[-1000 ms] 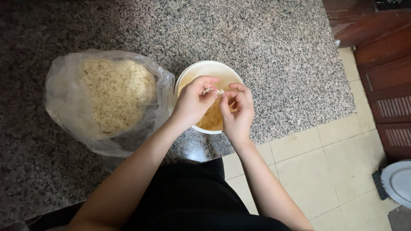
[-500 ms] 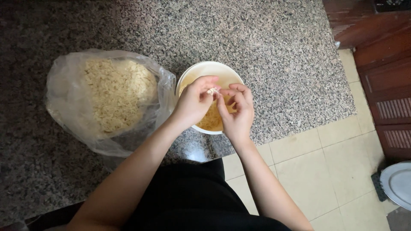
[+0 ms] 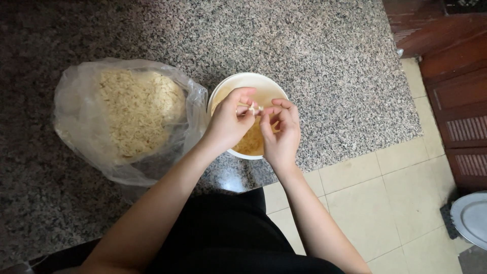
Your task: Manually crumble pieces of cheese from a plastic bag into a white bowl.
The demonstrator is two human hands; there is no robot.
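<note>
Pale small piece (image 3: 255, 107) | pinched between left hand (image 3: 229, 124), right hand (image 3: 280, 136) | axis unclear

The hands (image 3: 231, 122) hide much of the bowl (image 3: 248, 81); the small piece (image 3: 254, 107) between the fingers is too tiny to identify.

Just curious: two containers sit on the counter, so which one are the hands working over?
The white bowl, holding yellowish contents. Both hands, left and right, hover above it; the clear plastic bag lies beside, untouched.

Speckled granite counter (image 3: 314, 56) (polished, faintly glossy); thin, crinkled clear plastic bag (image 3: 76, 127); smooth white bowl (image 3: 243, 81); dark wood cabinet (image 3: 451, 76).
</note>
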